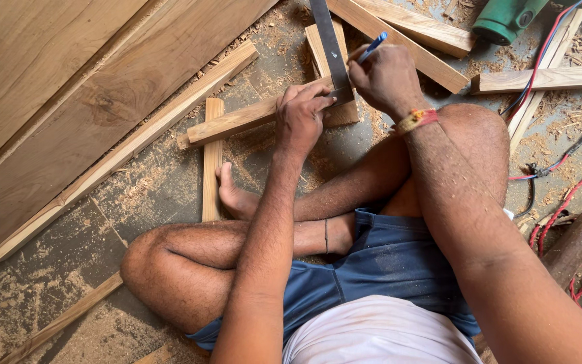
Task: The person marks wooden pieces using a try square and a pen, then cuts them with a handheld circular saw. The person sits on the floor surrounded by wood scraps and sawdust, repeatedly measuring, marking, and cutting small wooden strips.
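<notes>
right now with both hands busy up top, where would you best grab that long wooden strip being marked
Grip the long pale wooden strip at its free lower-left end, coming from the left. That half lies bare on the floor, while the left hand and dark metal square cover the other end.

Wide wooden boards (55, 87) upper left, leaning. Long batten (122, 152) along their edge. Green power tool (506, 17) top right; red and blue cables (560, 54) beside it. Floor (35, 296) covered in sawdust. Log (580, 239) at right edge.
</notes>
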